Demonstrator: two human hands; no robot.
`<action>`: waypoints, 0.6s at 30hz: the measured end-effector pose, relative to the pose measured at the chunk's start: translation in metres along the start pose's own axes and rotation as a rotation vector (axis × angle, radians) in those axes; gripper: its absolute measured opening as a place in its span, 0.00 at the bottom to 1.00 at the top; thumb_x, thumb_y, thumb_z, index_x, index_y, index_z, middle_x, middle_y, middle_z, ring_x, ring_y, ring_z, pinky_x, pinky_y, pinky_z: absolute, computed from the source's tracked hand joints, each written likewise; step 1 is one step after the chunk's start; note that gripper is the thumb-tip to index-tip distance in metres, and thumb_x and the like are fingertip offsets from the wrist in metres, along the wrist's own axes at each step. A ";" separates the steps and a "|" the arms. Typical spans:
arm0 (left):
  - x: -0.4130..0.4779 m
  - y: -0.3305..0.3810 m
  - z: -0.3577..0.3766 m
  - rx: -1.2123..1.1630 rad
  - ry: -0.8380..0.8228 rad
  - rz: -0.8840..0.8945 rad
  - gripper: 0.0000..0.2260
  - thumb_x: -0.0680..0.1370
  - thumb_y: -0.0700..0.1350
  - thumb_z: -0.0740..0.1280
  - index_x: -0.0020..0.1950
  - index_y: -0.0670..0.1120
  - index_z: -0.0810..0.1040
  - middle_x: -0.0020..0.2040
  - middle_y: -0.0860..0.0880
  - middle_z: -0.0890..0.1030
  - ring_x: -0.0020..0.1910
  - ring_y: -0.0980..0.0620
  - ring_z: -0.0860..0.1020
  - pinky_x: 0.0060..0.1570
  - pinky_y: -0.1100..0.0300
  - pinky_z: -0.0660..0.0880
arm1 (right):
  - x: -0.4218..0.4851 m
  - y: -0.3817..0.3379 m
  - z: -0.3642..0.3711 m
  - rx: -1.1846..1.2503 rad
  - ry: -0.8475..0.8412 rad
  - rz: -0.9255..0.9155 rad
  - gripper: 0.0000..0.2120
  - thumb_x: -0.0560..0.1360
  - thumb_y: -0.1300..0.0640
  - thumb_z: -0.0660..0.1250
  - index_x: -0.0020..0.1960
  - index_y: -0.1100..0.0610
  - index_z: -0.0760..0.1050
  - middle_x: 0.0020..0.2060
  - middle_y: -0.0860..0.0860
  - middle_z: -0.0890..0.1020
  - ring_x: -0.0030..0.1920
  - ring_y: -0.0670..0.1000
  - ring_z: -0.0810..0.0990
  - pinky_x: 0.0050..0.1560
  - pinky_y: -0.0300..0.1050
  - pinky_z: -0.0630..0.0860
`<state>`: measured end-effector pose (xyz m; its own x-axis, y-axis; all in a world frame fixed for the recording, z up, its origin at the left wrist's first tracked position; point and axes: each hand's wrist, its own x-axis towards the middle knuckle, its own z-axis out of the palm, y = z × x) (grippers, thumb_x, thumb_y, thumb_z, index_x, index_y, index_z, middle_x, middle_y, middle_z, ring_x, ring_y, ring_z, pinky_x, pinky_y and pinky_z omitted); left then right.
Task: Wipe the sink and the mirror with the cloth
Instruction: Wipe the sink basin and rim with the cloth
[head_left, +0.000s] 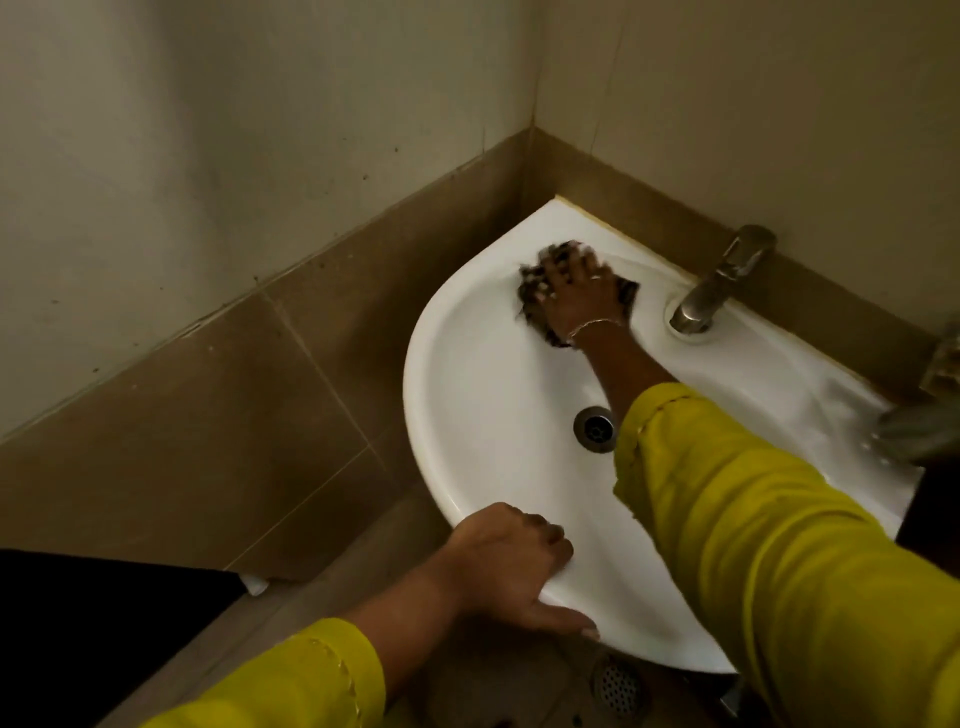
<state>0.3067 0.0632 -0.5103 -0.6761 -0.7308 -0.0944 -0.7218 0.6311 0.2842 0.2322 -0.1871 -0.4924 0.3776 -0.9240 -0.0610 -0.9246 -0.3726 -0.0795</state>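
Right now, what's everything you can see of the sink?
The sink is a white, glossy, ceramic-looking corner basin with a rounded front rim, fitted between two brown-tiled walls. A metal drain sits in the bowl, and a metal tap stands on the back ledge. The right hand presses a dark cloth against the far inner wall. The left hand grips the front rim. The sink's right end is blurred.

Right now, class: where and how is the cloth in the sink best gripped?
Come from above, palm down, onto the cloth under the right hand. It lies crumpled against the sloping back wall of the sink, leaving only its upper folds to pinch.
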 end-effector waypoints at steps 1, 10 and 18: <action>0.001 0.002 -0.004 -0.026 -0.010 -0.007 0.35 0.69 0.72 0.47 0.46 0.43 0.74 0.44 0.45 0.79 0.41 0.44 0.78 0.39 0.53 0.75 | 0.000 -0.018 0.003 0.027 -0.031 -0.070 0.26 0.81 0.48 0.46 0.76 0.54 0.44 0.76 0.59 0.45 0.75 0.61 0.44 0.73 0.56 0.44; -0.005 0.006 -0.017 -0.094 -0.082 -0.019 0.29 0.70 0.68 0.55 0.35 0.42 0.77 0.32 0.44 0.79 0.31 0.45 0.78 0.32 0.61 0.73 | -0.047 -0.112 0.042 0.715 -0.181 -0.222 0.34 0.79 0.47 0.56 0.75 0.56 0.40 0.76 0.57 0.40 0.75 0.57 0.39 0.74 0.56 0.42; -0.002 -0.001 -0.013 -0.061 -0.015 0.023 0.29 0.72 0.68 0.58 0.40 0.41 0.73 0.37 0.42 0.78 0.34 0.45 0.76 0.34 0.58 0.71 | -0.079 -0.108 0.060 0.799 -0.145 -0.355 0.30 0.77 0.53 0.49 0.74 0.62 0.41 0.75 0.60 0.44 0.74 0.55 0.39 0.73 0.48 0.39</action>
<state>0.3103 0.0606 -0.4982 -0.6947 -0.7121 -0.1014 -0.6962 0.6303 0.3437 0.3056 -0.0688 -0.5384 0.6884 -0.7250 -0.0217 -0.4604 -0.4137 -0.7854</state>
